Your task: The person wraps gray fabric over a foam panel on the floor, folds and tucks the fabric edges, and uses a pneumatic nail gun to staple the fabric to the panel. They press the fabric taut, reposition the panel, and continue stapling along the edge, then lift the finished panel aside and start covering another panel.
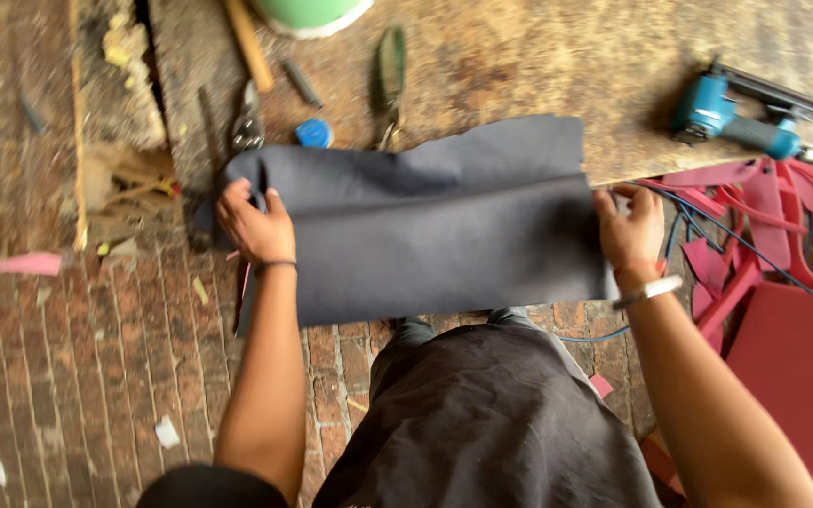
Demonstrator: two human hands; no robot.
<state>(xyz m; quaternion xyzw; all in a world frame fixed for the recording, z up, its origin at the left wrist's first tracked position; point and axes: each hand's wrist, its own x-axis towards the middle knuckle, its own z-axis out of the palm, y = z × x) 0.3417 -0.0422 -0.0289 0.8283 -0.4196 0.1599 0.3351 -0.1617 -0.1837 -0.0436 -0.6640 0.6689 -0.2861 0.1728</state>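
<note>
At centre frame, both hands, left (254, 226) and right (630, 230), pinch a dark grey fabric sheet's (444, 235) ends. It is folded once, half overhanging the surface (519, 66).

Dark grey fabric (444, 226) lies plain, unpatterned. The desk (538, 56) is mottled brown. At two o'clock, a teal power tool (731, 118); at four o'clock, pink-red pieces (792, 357). The floor (96, 357) is reddish brick in a grid pattern.
</note>
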